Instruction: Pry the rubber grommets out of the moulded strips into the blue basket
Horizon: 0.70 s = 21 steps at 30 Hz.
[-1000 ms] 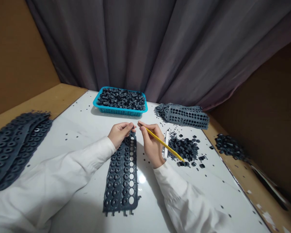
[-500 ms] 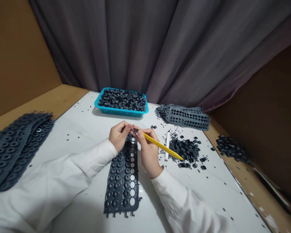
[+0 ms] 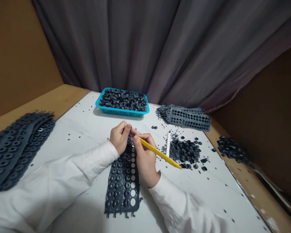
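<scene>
My left hand [image 3: 119, 137] is closed in a pinch above the far end of a dark rubber sheet [image 3: 121, 191]. Between its thumb and finger sits a small black rubber piece [image 3: 130, 128], mostly covered. My right hand [image 3: 146, 158] grips a slim yellow-handled tool [image 3: 160, 152] like a pen. The tool's working end meets the left fingertips and is hidden there. Rows of raised rings cover the sheet, with a column of open round holes along its right side.
A blue basket [image 3: 122, 112] full of small black parts stands at the back. Right of my hands lie a white stick [image 3: 168, 145] and a pile of black bits [image 3: 186, 151]. Perforated sheets [image 3: 190, 118] are behind them. More ringed sheets [image 3: 16, 145] lie at left.
My right hand has moved left and nearer to me, bringing the yellow-handled tool to the left fingertips. A few dark bits now lie on the table beyond my right hand.
</scene>
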Available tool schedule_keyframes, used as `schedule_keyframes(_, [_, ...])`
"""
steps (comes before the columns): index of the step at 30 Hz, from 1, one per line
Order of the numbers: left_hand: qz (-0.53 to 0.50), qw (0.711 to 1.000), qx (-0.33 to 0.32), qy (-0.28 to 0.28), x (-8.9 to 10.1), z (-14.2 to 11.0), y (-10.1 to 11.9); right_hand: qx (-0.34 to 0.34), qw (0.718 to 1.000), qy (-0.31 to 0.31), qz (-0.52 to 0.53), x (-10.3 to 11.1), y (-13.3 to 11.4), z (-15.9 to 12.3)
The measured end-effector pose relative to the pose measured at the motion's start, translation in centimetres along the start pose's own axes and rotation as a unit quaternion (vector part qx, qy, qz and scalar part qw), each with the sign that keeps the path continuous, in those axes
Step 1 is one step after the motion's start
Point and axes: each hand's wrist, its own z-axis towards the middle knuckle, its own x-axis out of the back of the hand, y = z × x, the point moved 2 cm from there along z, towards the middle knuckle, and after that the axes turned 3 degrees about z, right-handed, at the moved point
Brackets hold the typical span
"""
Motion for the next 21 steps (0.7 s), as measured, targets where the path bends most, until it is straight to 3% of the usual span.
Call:
schedule_keyframes(12, [0.043, 0.999, -0.016, -0.002, -0.03, -0.16, -0.69, -0.006, 0.998, 0.04, -0.049, 0.33, 0.25, 0.07])
schedule_keyframes(21, [0.04, 0.999, -0.005, -0.008, -0.07, -0.05, -0.58, -0.004, 0.999, 0.026, -0.047, 0.42, 0.37, 0.17])
